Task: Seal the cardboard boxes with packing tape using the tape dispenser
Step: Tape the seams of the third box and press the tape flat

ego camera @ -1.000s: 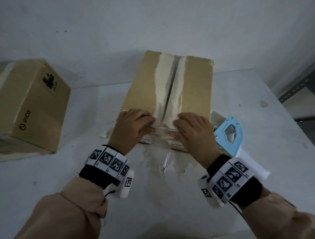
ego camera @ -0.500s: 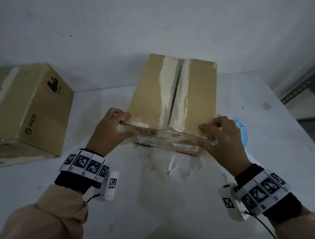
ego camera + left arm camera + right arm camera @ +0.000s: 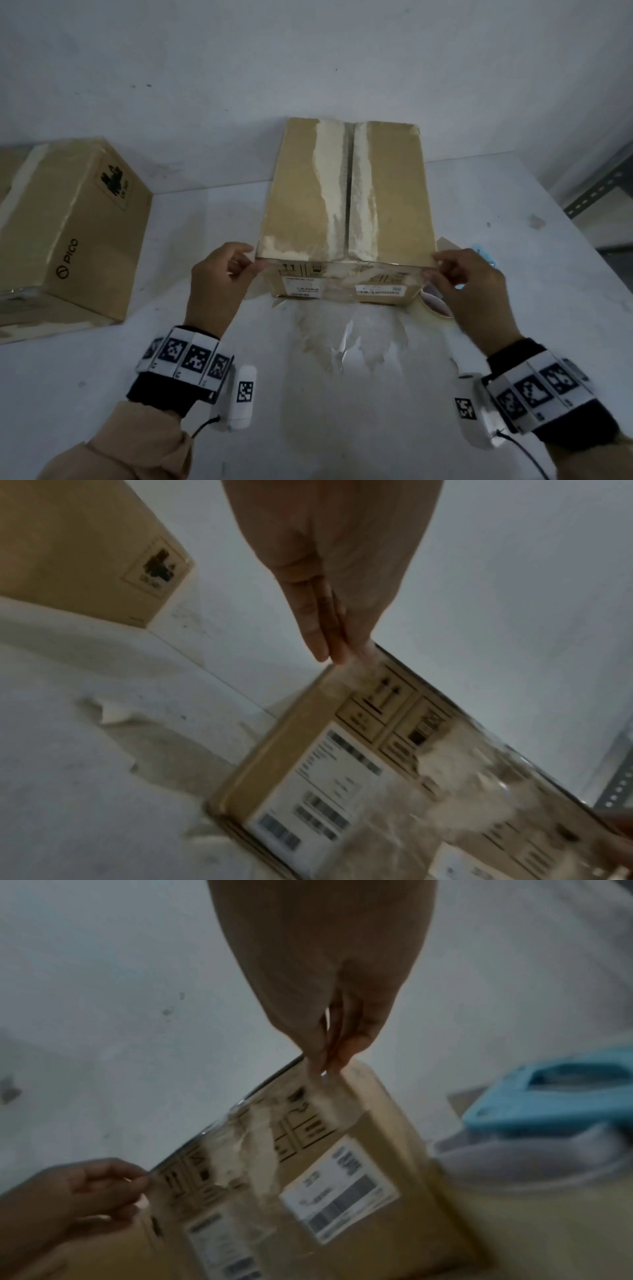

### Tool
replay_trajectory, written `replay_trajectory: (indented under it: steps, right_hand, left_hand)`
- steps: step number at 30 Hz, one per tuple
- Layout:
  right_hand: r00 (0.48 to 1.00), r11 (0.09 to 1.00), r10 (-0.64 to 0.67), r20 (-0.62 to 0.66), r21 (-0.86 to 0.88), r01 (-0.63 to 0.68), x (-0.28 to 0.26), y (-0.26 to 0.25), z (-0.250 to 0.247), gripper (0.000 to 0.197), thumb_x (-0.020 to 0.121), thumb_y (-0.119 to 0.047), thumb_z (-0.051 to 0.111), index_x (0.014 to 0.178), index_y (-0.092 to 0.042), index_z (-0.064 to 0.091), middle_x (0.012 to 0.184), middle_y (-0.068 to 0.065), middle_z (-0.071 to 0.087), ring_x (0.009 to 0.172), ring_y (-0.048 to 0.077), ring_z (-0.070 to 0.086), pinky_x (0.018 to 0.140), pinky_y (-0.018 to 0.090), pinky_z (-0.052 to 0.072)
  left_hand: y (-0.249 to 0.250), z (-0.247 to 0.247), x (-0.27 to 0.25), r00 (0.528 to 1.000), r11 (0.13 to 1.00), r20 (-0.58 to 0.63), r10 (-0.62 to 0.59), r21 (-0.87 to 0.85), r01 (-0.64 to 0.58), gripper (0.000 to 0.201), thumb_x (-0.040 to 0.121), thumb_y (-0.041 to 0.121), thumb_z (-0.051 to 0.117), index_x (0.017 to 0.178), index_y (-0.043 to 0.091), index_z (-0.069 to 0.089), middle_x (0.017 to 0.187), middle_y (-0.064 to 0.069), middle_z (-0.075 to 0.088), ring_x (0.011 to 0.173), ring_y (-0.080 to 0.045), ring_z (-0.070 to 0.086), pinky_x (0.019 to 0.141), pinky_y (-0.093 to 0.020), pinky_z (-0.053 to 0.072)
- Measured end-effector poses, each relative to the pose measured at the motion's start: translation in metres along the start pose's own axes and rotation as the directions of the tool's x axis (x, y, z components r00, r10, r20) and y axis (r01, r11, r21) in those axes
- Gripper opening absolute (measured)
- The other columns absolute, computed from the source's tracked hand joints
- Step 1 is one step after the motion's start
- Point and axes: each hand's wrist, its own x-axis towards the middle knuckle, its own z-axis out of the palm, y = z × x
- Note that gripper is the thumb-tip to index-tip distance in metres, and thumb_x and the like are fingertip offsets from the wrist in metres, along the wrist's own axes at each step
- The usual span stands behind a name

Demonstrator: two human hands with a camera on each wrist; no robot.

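Observation:
A brown cardboard box (image 3: pixel 308 192) stands in the middle of the table, its top flaps closed and the centre seam edged with torn pale paper. A clear tape strip (image 3: pixel 342 270) runs along the box's front top edge and hangs over the labelled front face (image 3: pixel 246 1139). My left hand (image 3: pixel 255 267) pinches the strip's left end at the front left corner (image 3: pixel 337 656). My right hand (image 3: pixel 432 270) pinches the right end at the front right corner (image 3: pixel 323 1066). The blue tape dispenser (image 3: pixel 565 1093) lies right of the box, mostly hidden behind my right hand in the head view.
A second cardboard box (image 3: pixel 68 222) marked PICO lies at the left of the white table (image 3: pixel 102 377). Torn paper and tape residue (image 3: pixel 346 335) stick to the tabletop in front of the middle box. A wall stands behind, and a metal shelf (image 3: pixel 596 192) is at the far right.
My hands have moved apart from the middle of the front edge to the two front corners, each now pinching an end of the tape strip.

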Motion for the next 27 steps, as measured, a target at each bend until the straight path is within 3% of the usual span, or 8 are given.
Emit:
replay_trajectory:
  steps: [2,7,10,14,18,21,23,27]
  right_hand:
    - [0.995,0.997,0.078,-0.063,0.015,-0.078,-0.01,-0.005,0.012,0.019,0.077,-0.004,0.07,0.095,-0.003,0.065,0.081,0.013,0.064,0.067,0.023,0.061,0.062,0.009,0.043]
    - [0.997,1.0,-0.008,-0.077,-0.009,0.007,-0.011,-0.009,0.013,0.018,0.076,0.0,0.071,0.093,0.002,0.064,0.081,0.018,0.065,0.065,0.025,0.061,0.065,0.021,0.045]
    - [0.988,0.988,-0.143,0.052,-0.057,0.146,-0.006,-0.006,-0.001,0.025,0.069,0.007,0.074,0.093,0.003,0.066,0.077,0.016,0.064,0.062,0.018,0.059,0.068,0.005,0.043]
    - [0.93,0.937,-0.286,0.231,-0.138,0.322,0.008,0.001,-0.014,0.024,0.071,-0.004,0.066,0.094,-0.002,0.07,0.076,0.011,0.063,0.069,0.0,0.044,0.072,-0.004,0.031]
    - [0.891,0.891,-0.346,0.295,-0.193,0.41,0.02,0.009,-0.015,0.028,0.065,0.012,0.074,0.089,-0.002,0.072,0.075,0.013,0.065,0.067,0.012,0.052,0.067,0.013,0.038]
    - [0.92,0.924,-0.317,0.233,-0.143,0.354,0.015,0.009,-0.012,0.031,0.064,0.015,0.074,0.09,-0.001,0.072,0.073,0.013,0.065,0.071,0.013,0.052,0.069,0.015,0.042]
    - [0.948,0.958,-0.26,0.184,-0.071,0.277,0.007,0.007,-0.01,0.032,0.066,0.013,0.073,0.094,-0.003,0.071,0.075,0.011,0.064,0.073,0.006,0.056,0.072,0.009,0.045]
    - [0.977,0.986,-0.165,0.135,0.047,0.16,0.008,0.005,-0.012,0.027,0.071,0.014,0.069,0.095,0.001,0.069,0.087,0.007,0.057,0.072,-0.024,0.054,0.067,-0.005,0.038]
  left_hand:
    - [0.005,0.009,-0.009,0.997,0.999,-0.07,-0.043,-0.012,0.043,0.023,0.079,0.01,0.07,0.098,-0.001,0.064,0.077,-0.005,0.062,0.065,-0.016,0.059,0.059,0.001,0.042]
    - [0.008,0.009,-0.009,1.0,1.0,-0.015,0.007,-0.017,-0.007,0.025,0.08,0.005,0.067,0.104,0.001,0.063,0.078,-0.001,0.062,0.067,-0.014,0.062,0.062,0.003,0.043]
    - [-0.001,-0.011,0.001,0.99,0.997,0.124,0.065,0.022,-0.068,0.027,0.079,0.011,0.067,0.106,0.01,0.066,0.072,0.006,0.062,0.06,-0.003,0.06,0.064,-0.002,0.047]
    - [-0.014,-0.028,0.02,0.949,0.964,0.248,0.193,0.134,-0.231,0.03,0.076,0.017,0.073,0.104,0.008,0.068,0.088,0.007,0.053,0.067,-0.013,0.062,0.063,-0.023,0.055]
    - [-0.012,-0.023,0.03,0.934,0.977,0.299,0.194,0.026,-0.212,0.03,0.072,0.021,0.071,0.096,0.002,0.067,0.092,-0.001,0.066,0.083,0.004,0.062,0.073,-0.006,0.049]
    - [-0.015,-0.019,0.027,0.943,0.99,0.302,0.138,-0.005,-0.143,0.022,0.071,0.024,0.076,0.09,0.018,0.066,0.073,0.028,0.064,0.073,0.022,0.058,0.069,0.001,0.047]
    - [-0.015,-0.016,0.024,0.955,0.994,0.278,0.104,-0.019,-0.103,0.03,0.07,0.018,0.078,0.084,0.034,0.057,0.066,0.034,0.062,0.071,0.022,0.058,0.066,0.002,0.046]
    - [-0.011,-0.012,0.03,0.961,0.991,0.247,0.128,0.016,-0.136,0.031,0.071,0.015,0.076,0.098,0.008,0.063,0.072,0.008,0.062,0.068,0.021,0.056,0.065,0.002,0.045]
